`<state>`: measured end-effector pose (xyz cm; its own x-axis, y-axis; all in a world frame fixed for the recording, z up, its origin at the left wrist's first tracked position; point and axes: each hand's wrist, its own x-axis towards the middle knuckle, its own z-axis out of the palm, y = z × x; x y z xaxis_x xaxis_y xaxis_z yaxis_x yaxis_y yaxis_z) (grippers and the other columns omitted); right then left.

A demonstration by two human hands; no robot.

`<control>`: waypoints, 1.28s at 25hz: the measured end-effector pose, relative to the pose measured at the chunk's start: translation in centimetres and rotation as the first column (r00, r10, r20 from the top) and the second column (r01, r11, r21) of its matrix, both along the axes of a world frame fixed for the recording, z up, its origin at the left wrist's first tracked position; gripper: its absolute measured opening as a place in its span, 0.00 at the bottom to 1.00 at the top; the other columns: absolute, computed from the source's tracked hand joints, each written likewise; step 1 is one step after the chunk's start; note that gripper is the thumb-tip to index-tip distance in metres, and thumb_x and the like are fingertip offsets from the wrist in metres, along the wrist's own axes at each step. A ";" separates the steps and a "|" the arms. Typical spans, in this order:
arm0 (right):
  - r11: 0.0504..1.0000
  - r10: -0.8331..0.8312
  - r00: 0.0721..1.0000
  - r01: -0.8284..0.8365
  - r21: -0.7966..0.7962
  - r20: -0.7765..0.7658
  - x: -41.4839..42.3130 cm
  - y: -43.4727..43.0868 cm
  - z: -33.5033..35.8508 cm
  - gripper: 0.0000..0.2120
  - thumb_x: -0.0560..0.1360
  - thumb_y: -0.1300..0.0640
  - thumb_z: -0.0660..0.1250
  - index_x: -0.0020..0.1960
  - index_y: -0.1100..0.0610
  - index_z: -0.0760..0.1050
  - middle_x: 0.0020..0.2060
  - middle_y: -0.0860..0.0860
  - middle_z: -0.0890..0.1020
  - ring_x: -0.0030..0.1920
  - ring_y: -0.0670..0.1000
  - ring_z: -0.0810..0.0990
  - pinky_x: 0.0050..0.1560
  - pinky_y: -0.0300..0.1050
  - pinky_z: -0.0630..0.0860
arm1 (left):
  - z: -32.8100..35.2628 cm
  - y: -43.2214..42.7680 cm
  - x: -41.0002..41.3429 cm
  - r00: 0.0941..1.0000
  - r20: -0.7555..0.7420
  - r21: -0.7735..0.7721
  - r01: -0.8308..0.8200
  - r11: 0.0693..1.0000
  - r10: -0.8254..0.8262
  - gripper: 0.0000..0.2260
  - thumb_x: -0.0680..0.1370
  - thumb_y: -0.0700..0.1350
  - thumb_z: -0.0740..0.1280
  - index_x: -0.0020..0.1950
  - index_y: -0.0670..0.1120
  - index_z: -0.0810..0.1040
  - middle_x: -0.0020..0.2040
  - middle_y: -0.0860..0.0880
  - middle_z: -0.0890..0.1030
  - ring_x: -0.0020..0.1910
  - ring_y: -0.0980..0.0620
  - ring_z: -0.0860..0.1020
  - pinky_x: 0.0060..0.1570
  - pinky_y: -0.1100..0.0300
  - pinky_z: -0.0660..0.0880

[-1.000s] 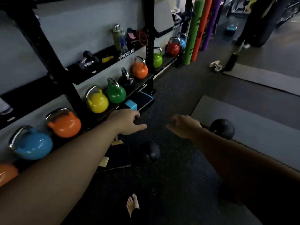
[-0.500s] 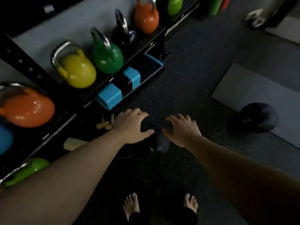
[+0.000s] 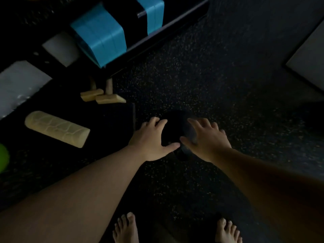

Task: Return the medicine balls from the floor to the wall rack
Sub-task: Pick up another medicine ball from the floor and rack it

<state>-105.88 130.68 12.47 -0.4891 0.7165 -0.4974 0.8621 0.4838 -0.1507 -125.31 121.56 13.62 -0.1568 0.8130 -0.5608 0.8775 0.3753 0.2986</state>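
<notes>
A black medicine ball (image 3: 175, 128) lies on the dark speckled floor just ahead of my bare feet. My left hand (image 3: 152, 139) lies against its left side with fingers spread and the thumb reaching across the near side. On the ball's right side my right hand (image 3: 205, 139) mirrors it, fingers apart. The two thumbs almost meet over the ball. Most of the ball is hidden under my hands and in shadow, and it rests on the floor. The wall rack's bottom shelf (image 3: 177, 23) runs across the upper left.
Blue blocks (image 3: 100, 35) sit on the rack's bottom shelf. Wooden handles (image 3: 101, 96) and a cream ridged roller (image 3: 57, 128) lie on a dark mat at left. A grey mat corner (image 3: 308, 62) is at the right edge, a green kettlebell (image 3: 2, 160) at far left.
The view has dropped low toward the floor. Both hands have gone down from above the ball to its two sides, and the kettlebell shelf has left the view.
</notes>
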 end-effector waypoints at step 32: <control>0.843 -0.532 0.676 0.366 -0.395 -0.509 -0.1 3.4 -9.7 0.58 0.57 0.15 0.64 0.81 0.42 0.61 0.75 0.50 0.67 0.73 0.54 0.70 0.69 0.56 0.74 | -10.1 3.4 1.3 0.300 0.537 -0.276 -0.821 0.500 0.789 0.61 0.54 0.83 0.67 0.84 0.59 0.64 0.81 0.51 0.70 0.76 0.46 0.72 0.62 0.54 0.67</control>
<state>-105.97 134.05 2.76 -0.3865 0.8240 -0.4142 0.6637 -0.0633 -0.7453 -124.02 124.96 3.53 -0.4421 0.4832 -0.7557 -0.1903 0.7728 0.6055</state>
